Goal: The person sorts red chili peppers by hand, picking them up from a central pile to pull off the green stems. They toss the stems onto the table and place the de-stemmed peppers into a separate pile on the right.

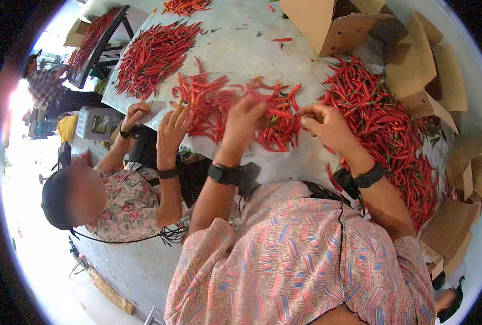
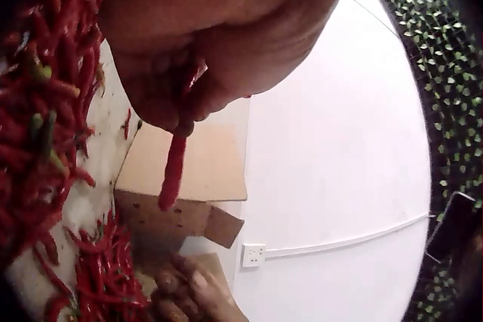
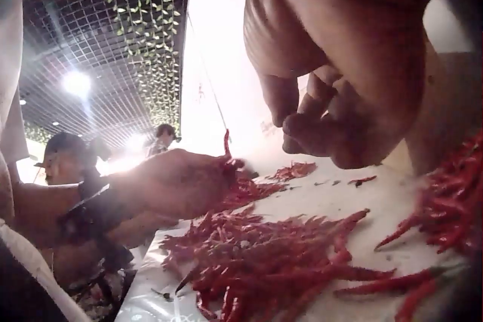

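Chilli (image 2: pixel 173 175): pinched in the left hand (image 1: pixel 245 116), held just above the middle pile (image 1: pixel 276 127).
Right hand (image 1: pixel 327 125): fingers curled together beside it; what they pinch cannot be told.
Progress: judged about midway; the spread piles (image 1: pixel 154 54) seem handled, and the large heap (image 1: pixel 382 124) is left.
Support: counter (image 1: pixel 241 35).
Surroundings: cardboard boxes (image 1: pixel 306 21).

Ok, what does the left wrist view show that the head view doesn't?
Only the left wrist view: the left hand pinching one chili that hangs down, and a wall socket. Only the head view: a second person alongside and a tray of chilies in the far corner. Both: the table, piles of chilies and a cardboard box.
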Available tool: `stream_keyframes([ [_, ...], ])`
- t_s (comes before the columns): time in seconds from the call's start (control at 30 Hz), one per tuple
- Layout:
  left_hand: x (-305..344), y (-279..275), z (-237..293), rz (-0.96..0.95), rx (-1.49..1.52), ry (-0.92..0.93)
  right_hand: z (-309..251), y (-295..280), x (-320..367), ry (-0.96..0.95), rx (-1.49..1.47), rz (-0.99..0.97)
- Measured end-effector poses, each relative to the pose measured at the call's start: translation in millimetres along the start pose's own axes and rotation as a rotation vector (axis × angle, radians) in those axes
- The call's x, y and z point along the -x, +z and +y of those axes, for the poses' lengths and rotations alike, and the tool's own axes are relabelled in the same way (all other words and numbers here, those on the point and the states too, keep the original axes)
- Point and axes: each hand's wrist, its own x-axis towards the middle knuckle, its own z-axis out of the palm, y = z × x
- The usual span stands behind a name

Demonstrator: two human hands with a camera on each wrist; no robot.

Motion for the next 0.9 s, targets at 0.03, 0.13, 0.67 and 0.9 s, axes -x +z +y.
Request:
stream_keyframes([
  [0.03, 1, 6, -5, -0.041, 0.092, -0.011, -1, 4, 1, -0.007, -0.078, -0.033],
  [0.13, 13, 26, -8, -0.074, 0.225, -0.073, 5, 9, 2, -0.012, -0.17, -0.067],
  [0.67, 26, 37, -22, -0.204, 0.142, -0.092, 27, 7, 2, 0.073, -0.151, 0.111],
  [0.9, 31, 44, -18, -0.253, -0.046, -0.092, 14, 7, 6, 0.009, -0.002, 0.191],
])
